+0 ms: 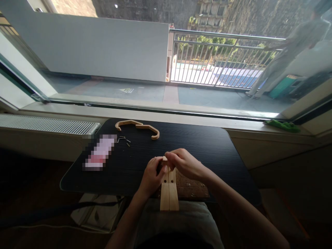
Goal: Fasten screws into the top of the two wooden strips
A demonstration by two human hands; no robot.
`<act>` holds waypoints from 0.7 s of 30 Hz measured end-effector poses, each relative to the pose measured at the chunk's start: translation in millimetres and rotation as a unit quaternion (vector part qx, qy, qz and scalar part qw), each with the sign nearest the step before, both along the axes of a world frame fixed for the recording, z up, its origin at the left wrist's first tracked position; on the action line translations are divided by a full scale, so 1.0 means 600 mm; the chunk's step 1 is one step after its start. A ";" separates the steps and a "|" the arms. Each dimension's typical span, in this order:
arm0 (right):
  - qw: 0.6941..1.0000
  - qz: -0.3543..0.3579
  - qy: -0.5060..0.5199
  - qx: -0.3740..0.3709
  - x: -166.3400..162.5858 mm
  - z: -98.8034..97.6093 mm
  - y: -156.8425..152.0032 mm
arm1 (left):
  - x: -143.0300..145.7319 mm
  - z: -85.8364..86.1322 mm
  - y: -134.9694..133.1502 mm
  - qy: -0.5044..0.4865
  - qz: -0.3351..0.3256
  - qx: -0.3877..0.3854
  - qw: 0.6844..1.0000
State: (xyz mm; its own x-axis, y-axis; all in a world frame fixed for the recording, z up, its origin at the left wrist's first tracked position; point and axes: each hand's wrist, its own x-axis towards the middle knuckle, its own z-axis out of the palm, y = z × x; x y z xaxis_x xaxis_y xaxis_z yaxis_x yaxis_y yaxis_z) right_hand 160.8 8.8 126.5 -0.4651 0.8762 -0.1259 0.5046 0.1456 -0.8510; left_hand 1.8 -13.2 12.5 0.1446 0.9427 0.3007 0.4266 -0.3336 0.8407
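Containers: one pale box-like item (89, 211) on the floor under the left side of the table, standing partly in shadow; a dark patch shows on or in it, too dim to identify. One teal bin-like box (284, 86) beyond the window glass at right; interior hidden.

Left hand (153, 174): bent around the upper part of a pair of pale wooden strips (169, 199), thumb toward the wood, fingers curled at the far side; grip narrow, holding the strips.

Right hand (183, 162): fingers folded into a closed fist over the upper end of the same strips, close beside the left thumb. Whether anything sits inside the fist, cannot tell.

Wooden strips: two, side by side, a thin seam between them, one dark hole in each. Located at the near edge of the black table (197, 141), in front of the person, lower ends reaching past the edge above grey cloth (197, 214) at the lap. A brown, pitted board (192, 185) lies just beside and partly behind them, to the right.

Far left part of the tabletop: one curved wooden piece (128, 122) and a second bent wooden piece (151, 127), their inner ends meeting or nearly so; several small metal screws (122, 138), loosely scattered; one pixelated pink-and-white item (102, 150), details obscured.

Surroundings: white radiator (46, 124), left; green cloth (282, 126) on the sill, right.
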 end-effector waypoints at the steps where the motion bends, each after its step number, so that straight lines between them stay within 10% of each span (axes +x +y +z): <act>1: 1.000 0.004 0.005 -0.001 0.001 0.000 0.000 | 0.000 0.000 0.000 0.001 0.000 -0.001 1.000; 21: 0.992 0.042 0.120 -0.014 0.011 -0.013 0.002 | -0.002 0.002 0.000 -0.001 -0.003 -0.012 1.000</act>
